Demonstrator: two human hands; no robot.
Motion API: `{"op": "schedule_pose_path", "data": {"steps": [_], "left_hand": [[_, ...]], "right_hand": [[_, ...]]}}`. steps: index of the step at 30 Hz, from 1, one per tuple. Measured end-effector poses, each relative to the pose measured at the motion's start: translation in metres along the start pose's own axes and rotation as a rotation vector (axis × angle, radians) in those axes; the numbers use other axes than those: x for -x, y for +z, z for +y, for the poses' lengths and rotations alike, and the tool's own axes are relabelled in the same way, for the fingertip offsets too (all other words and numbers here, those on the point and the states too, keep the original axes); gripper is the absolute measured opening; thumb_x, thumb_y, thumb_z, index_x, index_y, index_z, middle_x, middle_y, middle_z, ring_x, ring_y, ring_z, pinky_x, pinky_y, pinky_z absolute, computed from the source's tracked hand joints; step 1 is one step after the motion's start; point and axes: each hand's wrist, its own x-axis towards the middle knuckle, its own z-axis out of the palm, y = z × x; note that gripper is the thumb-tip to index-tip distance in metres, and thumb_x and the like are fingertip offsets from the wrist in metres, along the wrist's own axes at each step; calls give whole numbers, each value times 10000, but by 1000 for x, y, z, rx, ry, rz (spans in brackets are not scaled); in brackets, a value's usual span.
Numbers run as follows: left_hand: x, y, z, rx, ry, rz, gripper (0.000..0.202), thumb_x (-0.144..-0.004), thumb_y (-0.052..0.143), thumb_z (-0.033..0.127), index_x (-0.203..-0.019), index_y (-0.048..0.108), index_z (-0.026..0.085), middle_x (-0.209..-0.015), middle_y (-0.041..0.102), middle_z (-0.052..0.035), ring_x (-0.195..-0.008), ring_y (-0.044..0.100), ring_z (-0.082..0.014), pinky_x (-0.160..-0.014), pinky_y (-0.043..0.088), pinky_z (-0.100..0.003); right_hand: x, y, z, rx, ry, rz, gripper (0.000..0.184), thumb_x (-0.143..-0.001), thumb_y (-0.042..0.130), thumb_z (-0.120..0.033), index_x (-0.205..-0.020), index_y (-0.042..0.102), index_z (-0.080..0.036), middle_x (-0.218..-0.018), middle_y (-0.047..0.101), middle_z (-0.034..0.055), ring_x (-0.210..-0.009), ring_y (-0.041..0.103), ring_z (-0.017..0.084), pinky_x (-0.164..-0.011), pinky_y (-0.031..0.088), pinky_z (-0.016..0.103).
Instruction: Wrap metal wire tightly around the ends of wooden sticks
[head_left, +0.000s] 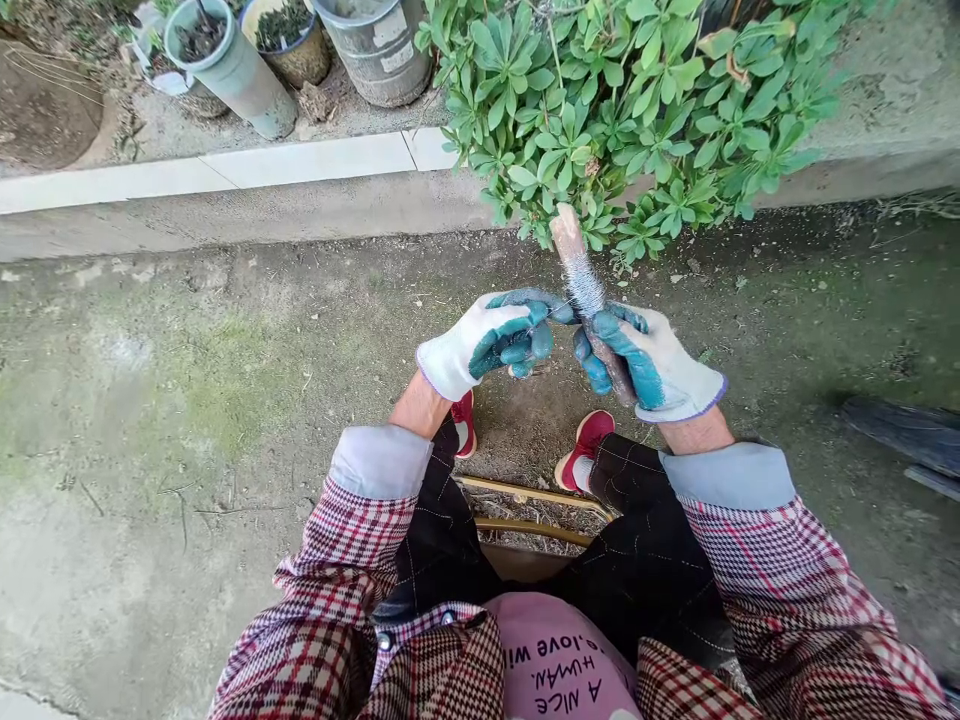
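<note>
A short wooden stick with a silvery, fuzzy-looking band round its middle is gripped in my right hand. The fingers wrap its lower part, and its pale upper end leans away from me, toward a leafy bush. My left hand is closed, its index finger and thumb reaching to the side of the silvery band. What those left fingertips pinch, if anything, is too small to make out. Both hands wear white gloves with green-blue coated palms and fingers.
Ahead, a green bush hangs over a low ledge with a white tiled edge. Several pots stand on it, including a grey bucket and a tall pale pot. A yellowish metal frame lies between my legs.
</note>
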Motion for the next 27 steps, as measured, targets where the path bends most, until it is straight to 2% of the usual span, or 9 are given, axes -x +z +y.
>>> {"op": "schedule_pose_path", "data": {"steps": [5, 8, 13, 16, 19, 22, 27], "left_hand": [[7, 8, 2, 63, 38, 3, 449, -766, 887, 522, -855, 629, 165, -550, 517, 74, -378, 342, -28, -378, 315, -186], [9, 12, 1, 124, 58, -6, 387, -833, 830, 471, -790, 573, 185, -508, 416, 97, -341, 250, -17, -361, 257, -178], [10, 16, -1, 169, 58, 24, 339, -962, 693, 394, -745, 527, 192, -468, 353, 98, -314, 203, -24, -352, 228, -167], [12, 19, 0, 185, 35, 20, 392, -996, 678, 442, -731, 547, 185, -421, 323, 104, -307, 214, -36, -348, 237, -165], [14, 21, 2, 161, -23, 57, 472, -1039, 617, 566, -784, 617, 169, -405, 294, 117, -299, 213, -42, -348, 225, -167], [16, 21, 1, 136, -48, 65, 520, -1015, 611, 654, -864, 678, 161, -413, 288, 124, -299, 209, -45, -349, 204, -176], [18, 18, -6, 116, 10, 25, 501, -843, 804, 639, -819, 667, 158, -415, 298, 123, -320, 189, -35, -358, 164, -198]], "right_hand": [[13, 5, -4, -39, -28, -42, 475, -794, 874, -612, -759, 619, -212, -577, 573, -34, -389, 485, 97, -299, 395, 232], [15, 6, -3, -44, -39, -56, 478, -806, 866, -611, -741, 613, -210, -570, 564, -36, -384, 470, 90, -293, 379, 229], [16, 6, -5, -26, -25, -66, 492, -796, 866, -635, -780, 621, -208, -605, 591, -34, -389, 459, 81, -299, 373, 227], [17, 6, -6, -3, -36, -62, 478, -820, 852, -631, -804, 635, -206, -577, 552, -51, -387, 450, 81, -308, 371, 225], [18, 4, -5, 15, -55, -72, 456, -854, 836, -612, -799, 639, -204, -568, 538, -53, -389, 446, 80, -320, 376, 228], [20, 1, -4, 47, -64, -86, 434, -891, 813, -582, -783, 632, -204, -592, 566, -39, -410, 471, 84, -335, 388, 230], [24, 0, -5, 79, -71, -82, 383, -927, 790, -533, -813, 655, -193, -612, 600, -28, -423, 486, 83, -352, 392, 228]]}}
